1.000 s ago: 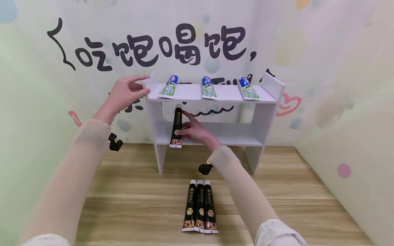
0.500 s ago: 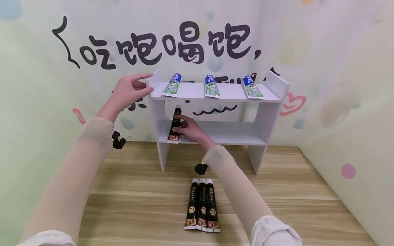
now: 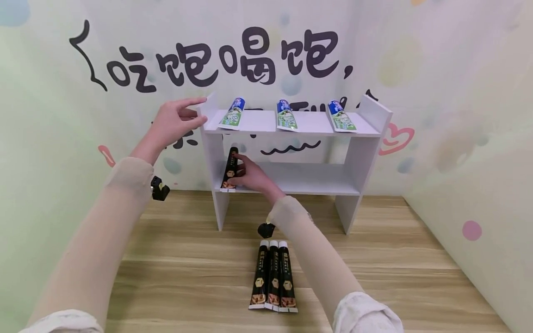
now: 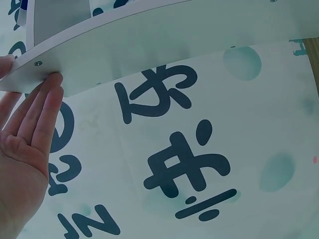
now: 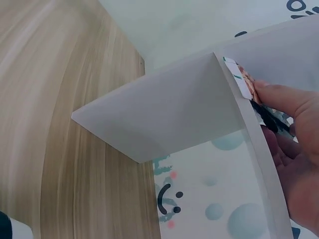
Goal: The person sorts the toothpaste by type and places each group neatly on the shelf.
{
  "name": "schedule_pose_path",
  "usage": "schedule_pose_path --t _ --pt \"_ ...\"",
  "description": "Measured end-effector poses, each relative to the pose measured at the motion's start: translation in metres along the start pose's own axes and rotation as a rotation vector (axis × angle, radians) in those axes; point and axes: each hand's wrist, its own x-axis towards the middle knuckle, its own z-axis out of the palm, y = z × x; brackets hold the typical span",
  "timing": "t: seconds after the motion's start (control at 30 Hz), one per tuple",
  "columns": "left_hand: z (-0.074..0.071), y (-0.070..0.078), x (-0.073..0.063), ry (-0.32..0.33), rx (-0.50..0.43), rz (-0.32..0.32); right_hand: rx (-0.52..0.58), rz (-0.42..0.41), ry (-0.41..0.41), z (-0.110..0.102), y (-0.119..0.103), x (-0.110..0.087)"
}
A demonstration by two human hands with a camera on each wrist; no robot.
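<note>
- Left forearm [image 3: 91, 231]: raised, slanting upward and inward from the lower left of the head view.
- Left hand [image 3: 168, 122]: the higher of the two; index finger [image 3: 191, 102] and thumb [image 3: 194, 123] extended, spread apart. In the left wrist view, the palm [image 4: 20, 172] shows, with several fingers nearly straight and side by side.
- Right forearm [image 3: 318, 249]: outstretched, slanting up and leftward from the lower right.
- Right hand [image 3: 253, 176]: in a pinch grip, thumb [image 5: 281, 98] reaching forward.

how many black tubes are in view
4: one tube in the right hand at the left end of the lower shelf; left tube, middle tube and right tube side by side on the wooden surface.
</note>
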Motion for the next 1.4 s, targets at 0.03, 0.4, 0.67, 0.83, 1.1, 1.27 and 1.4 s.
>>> schedule_pose_path --t 0.03,0.4,0.67,0.83,1.1,1.27,1.4 --pt "0.000 0.000 0.000 0.001 0.000 -0.001 0.003 0.005 0.004 0.001 0.000 0.000" --pt "0.000 0.001 0.000 0.004 0.001 0.010 -0.194 -0.064 0.007 0.007 0.001 -0.002" --pt "0.000 0.004 0.001 0.006 0.002 0.020 -0.204 -0.097 -0.024 0.004 0.000 -0.007" --pt "-0.001 0.004 0.000 0.002 0.011 0.021 -0.205 -0.100 -0.040 0.004 0.000 -0.009" --pt "-0.002 0.002 -0.001 0.013 0.021 0.021 -0.243 -0.077 -0.004 0.010 0.001 -0.007" --pt "-0.001 0.001 0.000 0.009 0.021 0.026 -0.247 -0.066 -0.001 0.009 0.000 -0.010" --pt "0.000 0.001 0.000 0.008 0.005 0.024 -0.242 -0.059 -0.005 0.008 -0.001 -0.011"
